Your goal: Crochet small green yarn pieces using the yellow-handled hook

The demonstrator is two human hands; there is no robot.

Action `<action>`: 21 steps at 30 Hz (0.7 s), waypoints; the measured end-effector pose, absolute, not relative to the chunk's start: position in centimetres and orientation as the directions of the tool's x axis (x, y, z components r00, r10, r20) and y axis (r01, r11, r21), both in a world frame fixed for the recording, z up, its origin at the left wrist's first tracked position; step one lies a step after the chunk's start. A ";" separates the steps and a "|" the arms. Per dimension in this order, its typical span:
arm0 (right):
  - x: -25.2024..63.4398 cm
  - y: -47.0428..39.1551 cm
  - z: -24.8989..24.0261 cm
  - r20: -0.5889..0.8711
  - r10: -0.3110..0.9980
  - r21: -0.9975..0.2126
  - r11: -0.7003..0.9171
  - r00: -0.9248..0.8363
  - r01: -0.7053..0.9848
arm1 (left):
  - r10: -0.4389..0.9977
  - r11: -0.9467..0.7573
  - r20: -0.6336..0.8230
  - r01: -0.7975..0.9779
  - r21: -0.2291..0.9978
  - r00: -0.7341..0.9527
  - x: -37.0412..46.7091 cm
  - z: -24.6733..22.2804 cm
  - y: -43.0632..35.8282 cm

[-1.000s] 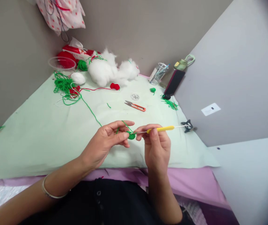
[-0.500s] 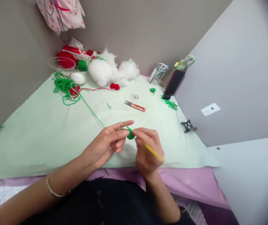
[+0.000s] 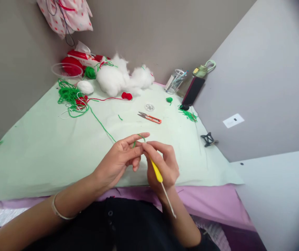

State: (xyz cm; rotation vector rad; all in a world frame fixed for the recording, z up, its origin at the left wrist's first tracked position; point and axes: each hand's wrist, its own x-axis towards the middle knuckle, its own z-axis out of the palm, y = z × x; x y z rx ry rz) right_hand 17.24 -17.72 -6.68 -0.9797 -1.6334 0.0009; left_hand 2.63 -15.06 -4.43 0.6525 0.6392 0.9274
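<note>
My right hand [image 3: 163,165] is closed around a crochet hook [image 3: 156,170] with a yellow grip; its metal end sticks out below, toward my forearm. My left hand [image 3: 124,153] pinches at the hook's upper tip, its index finger stretched out with green yarn [image 3: 141,136] looped over it. The small green crochet piece between the hands is now mostly hidden behind the fingers. From my left hand the green strand [image 3: 102,124] runs back to a loose tangle of green yarn [image 3: 69,92].
Orange-handled thread snips [image 3: 149,118] and a small clear round case [image 3: 149,107] lie beyond my hands. White stuffing [image 3: 112,80], a white yarn ball [image 3: 85,87] and a red crochet piece [image 3: 126,96] are farther back. A phone [image 3: 194,91] leans at the right.
My right hand has turned and shifted slightly left, so the hook now points down toward me with its metal end showing. The green crochet piece has become covered by fingers.
</note>
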 end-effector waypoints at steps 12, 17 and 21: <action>17.8 -17.2 -5.7 0.422 0.890 -0.905 0.424 0.174 0.024 | 0.896 0.338 -0.115 -0.490 0.803 0.429 2.2 -4.5 -14.8; 18.2 -16.8 -5.7 0.309 0.934 -0.914 0.344 0.179 -0.217 | 0.885 0.341 -0.105 -0.477 0.810 0.453 2.0 -4.6 -14.8; 18.4 -17.1 -5.4 0.345 0.925 -0.911 0.370 0.159 -0.179 | 0.888 0.339 -0.118 -0.461 0.820 0.445 1.8 -4.7 -14.7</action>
